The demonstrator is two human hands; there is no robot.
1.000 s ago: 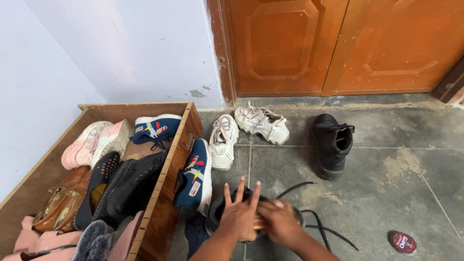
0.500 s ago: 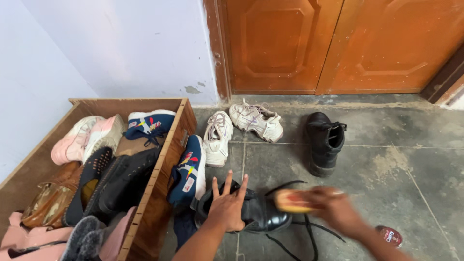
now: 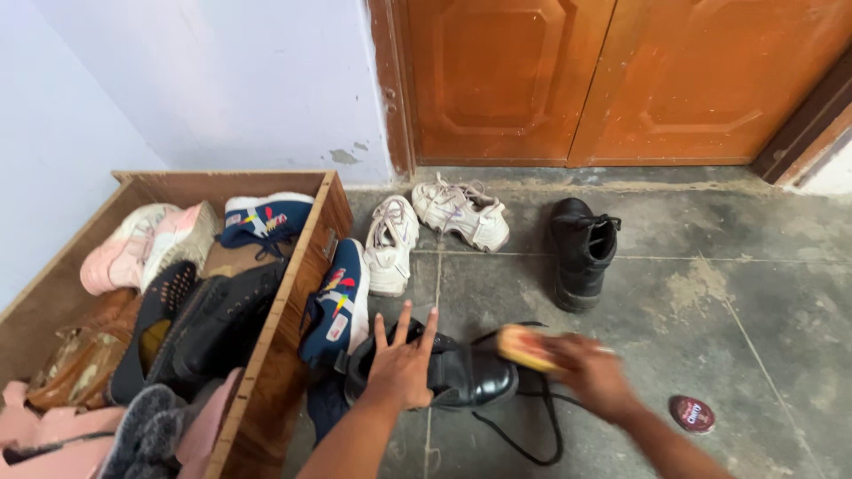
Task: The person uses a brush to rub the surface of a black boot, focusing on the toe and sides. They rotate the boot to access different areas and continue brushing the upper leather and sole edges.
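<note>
We see an orange double door [image 3: 612,80] at the back, pale wall [image 3: 213,80] to its left, and a grey stone floor [image 3: 737,293] with worn patches. At left stands a wooden crate [image 3: 293,319] packed with footwear: pink sneakers [image 3: 142,244], a navy sneaker [image 3: 266,220] with coloured marks, a black lace-up shoe [image 3: 226,324], a brown shiny shoe [image 3: 75,364], grey fuzzy slippers [image 3: 146,435]. Leaning on the crate's outer side is a second navy sneaker [image 3: 337,302]. Near the door lie two white sneakers [image 3: 426,226], and just right of them a black ankle boot [image 3: 579,253] stands upright.

Closer to us, a black leather shoe [image 3: 470,377] lies on the floor, laces [image 3: 532,435] trailing loose. Our left hand [image 3: 401,364] rests flat on its rear half, fingers spread wide, pressing it down. Our right hand [image 3: 590,372], blurred, is closed around a tan shoe brush [image 3: 524,346], which sits just above the toe end of the shoe; we cannot tell whether it touches. The two hands are apart, one at each end of the shoe. A small round red polish tin [image 3: 691,413] lies on the floor right of the right forearm.
</note>
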